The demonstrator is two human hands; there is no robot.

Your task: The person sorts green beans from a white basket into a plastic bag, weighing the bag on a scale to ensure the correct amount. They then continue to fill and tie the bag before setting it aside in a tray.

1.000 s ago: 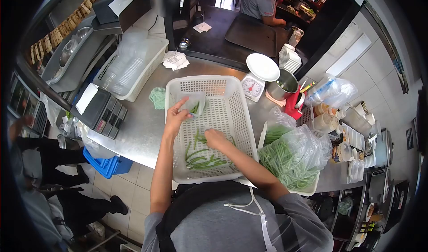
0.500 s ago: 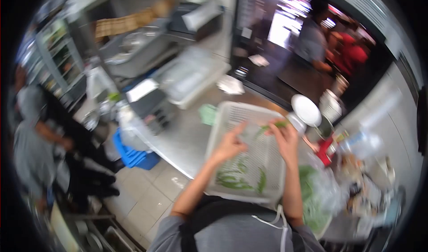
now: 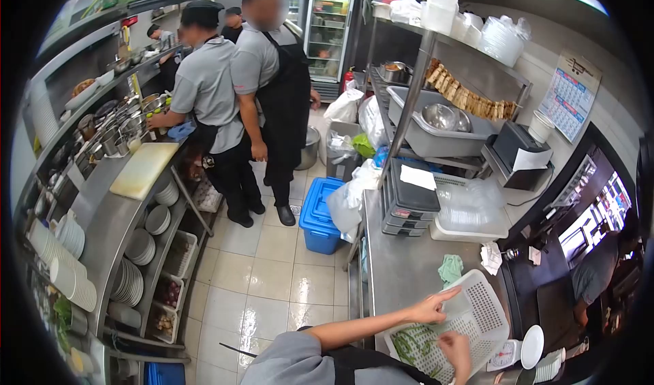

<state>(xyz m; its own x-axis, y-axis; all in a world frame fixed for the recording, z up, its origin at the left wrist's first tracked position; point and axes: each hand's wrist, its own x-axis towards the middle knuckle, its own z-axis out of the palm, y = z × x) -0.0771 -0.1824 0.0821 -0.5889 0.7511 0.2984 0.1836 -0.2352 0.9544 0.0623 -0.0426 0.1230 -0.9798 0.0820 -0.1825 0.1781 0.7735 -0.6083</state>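
Note:
A white perforated plastic basket [image 3: 492, 291] sits on the steel counter in front of me, with slender green vegetable pieces [image 3: 409, 341] lying in its near left part. My left hand [image 3: 429, 309] is over the basket's left side, its index finger stretched out toward the far rim and nothing in it. Lower and to the right, my right hand [image 3: 455, 349] is over the basket with its fingers curled in, close beside the greens. I cannot tell what those fingers hold. A crumpled green cloth [image 3: 450, 269] lies just beyond the basket.
A kitchen scale [image 3: 504, 355] and a white plate [image 3: 532, 347] stand right of the basket. Farther back are black drawers [image 3: 410, 198] and a tub of clear plastic containers [image 3: 470, 234]. Two people [image 3: 272, 72] stand in the aisle near a blue bin [image 3: 320, 215].
My view has swung left to the aisle and the other people. My right hand has come down nearer the greens in the basket; the green piece at its fingertips no longer shows.

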